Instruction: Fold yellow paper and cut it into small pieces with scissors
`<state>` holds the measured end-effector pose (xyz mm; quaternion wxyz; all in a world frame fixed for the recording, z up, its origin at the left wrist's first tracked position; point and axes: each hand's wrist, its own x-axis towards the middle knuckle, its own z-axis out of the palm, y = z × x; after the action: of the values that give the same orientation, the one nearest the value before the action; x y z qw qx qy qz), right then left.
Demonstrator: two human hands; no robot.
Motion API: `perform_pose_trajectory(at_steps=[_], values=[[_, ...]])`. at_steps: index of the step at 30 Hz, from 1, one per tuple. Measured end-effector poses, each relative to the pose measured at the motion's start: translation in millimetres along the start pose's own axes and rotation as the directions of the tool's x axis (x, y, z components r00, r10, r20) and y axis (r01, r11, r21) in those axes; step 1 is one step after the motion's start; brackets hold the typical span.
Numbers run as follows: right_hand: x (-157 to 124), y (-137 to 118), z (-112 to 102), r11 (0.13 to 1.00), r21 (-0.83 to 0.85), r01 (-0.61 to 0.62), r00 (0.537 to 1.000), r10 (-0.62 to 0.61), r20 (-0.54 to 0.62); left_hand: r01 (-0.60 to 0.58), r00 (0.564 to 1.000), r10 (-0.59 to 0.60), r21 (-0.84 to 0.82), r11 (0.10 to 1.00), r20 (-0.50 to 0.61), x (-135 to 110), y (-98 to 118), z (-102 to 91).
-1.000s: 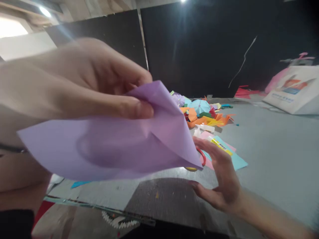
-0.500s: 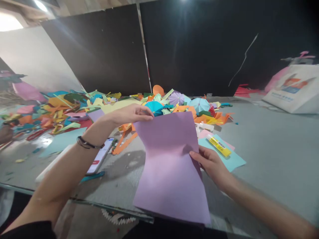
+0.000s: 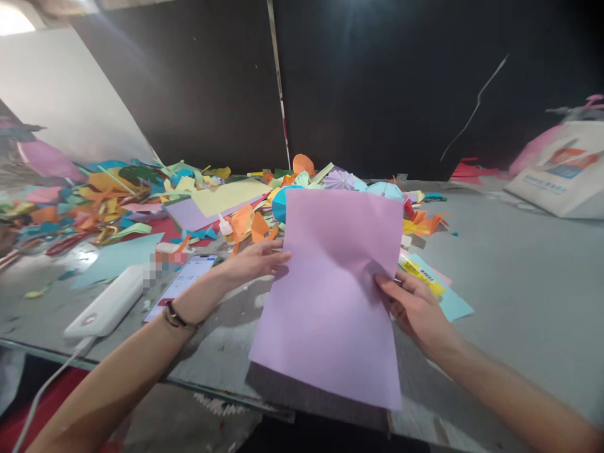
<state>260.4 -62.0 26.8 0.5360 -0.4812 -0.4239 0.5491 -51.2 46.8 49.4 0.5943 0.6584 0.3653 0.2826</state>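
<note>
A sheet of purple paper [image 3: 335,314] is held up over the table's front edge, slightly bent, with a dent near its right side. My right hand [image 3: 418,308] pinches its right edge, thumb in front and fingers curled behind. At the left edge is my left hand [image 3: 255,261], its thumb tip over the paper's margin and the index fingertip seemingly behind it. A yellow glue tube [image 3: 422,277] lies on light blue paper [image 3: 453,305] beyond my right hand. Near my left forearm lies a phone [image 3: 191,280] with its screen lit.
A white power bank [image 3: 106,308] with a cable lies at the left. Coloured paper scraps [image 3: 108,195] and paper fans [image 3: 340,180] are heaped along the back, before a black panel [image 3: 377,82]. A white bag [image 3: 564,170] stands at the far right.
My left hand has moved from the sheet's upper left corner down to its left edge. The sheet's top has risen and it is less curled. My right hand keeps its grip.
</note>
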Motion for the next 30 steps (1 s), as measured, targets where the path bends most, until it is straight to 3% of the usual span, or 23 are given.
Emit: perform_pose_trajectory(at_steps=[3, 7, 11, 14, 17, 22, 26, 30], values=[[-1.8, -2.9, 1.2, 0.984, -0.166, 0.062, 0.997, -0.069, -0.039, -0.019, 0.999, 0.017, 0.060, 0.998, 0.045, -3.4, -6.5, 9.9], [-4.8, -4.4, -2.5, 0.927, -0.287, 0.239, 0.965, -0.260, -0.036, -0.062, 0.997, 0.059, -0.054, 0.997, -0.055, -6.1, -11.7, 19.0], [-3.8, -7.3, -12.9, 0.826, -0.356, 0.437, 0.899, -0.417, 0.135, -0.097, 0.984, 0.058, -0.230, 0.968, -0.167, -8.2, -8.6, 26.4], [-0.2, -11.4, -18.1, 0.669, -0.494, 0.555, 0.831, -0.467, 0.302, -0.108, 0.971, 0.036, -0.303, 0.947, -0.235, -9.1, -5.5, 30.5], [4.1, -12.8, -17.8, 0.587, -0.586, 0.558, 0.826, -0.456, 0.330, -0.073, 0.964, -0.014, -0.316, 0.946, -0.266, -9.0, -5.9, 31.3], [8.1, -9.1, -14.1, 0.727, -0.549, 0.413, 0.906, -0.390, 0.165, -0.180, 0.943, 0.127, -0.150, 0.972, -0.309, -7.9, -7.7, 22.0], [7.4, -8.5, -12.9, 0.838, -0.462, 0.292, 0.950, -0.309, 0.041, -0.319, 0.941, 0.288, -0.179, 0.931, -0.177, -5.7, -11.5, 11.1], [5.6, -7.3, -11.5, 0.900, -0.356, 0.250, 0.965, -0.262, 0.014, -0.357, 0.931, 0.363, -0.268, 0.895, -0.030, -4.3, -18.5, 7.7]])
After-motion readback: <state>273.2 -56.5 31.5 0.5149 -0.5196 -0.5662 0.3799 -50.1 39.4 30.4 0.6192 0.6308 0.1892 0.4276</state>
